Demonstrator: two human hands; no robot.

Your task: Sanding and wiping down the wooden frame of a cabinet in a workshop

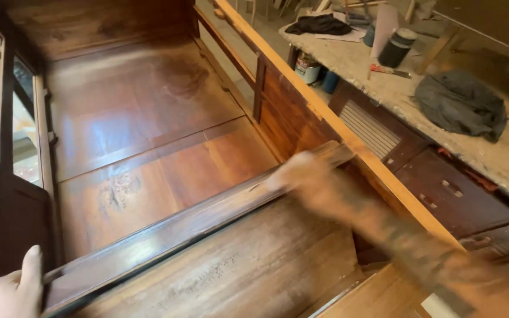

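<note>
Workshop cabinet [148, 118] | left hand [7, 288] grips rail [195, 218] end | right hand [301, 176] (blurred, grip unclear) on far end

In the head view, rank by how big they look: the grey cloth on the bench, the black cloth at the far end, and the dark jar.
1. grey cloth
2. black cloth, though it lies farther off, so unsure
3. dark jar

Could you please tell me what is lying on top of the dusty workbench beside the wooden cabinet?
On the workbench lie a grey cloth, a black cloth, a dark lidded container and a red-handled tool. What the cloths cover is hidden.
</note>
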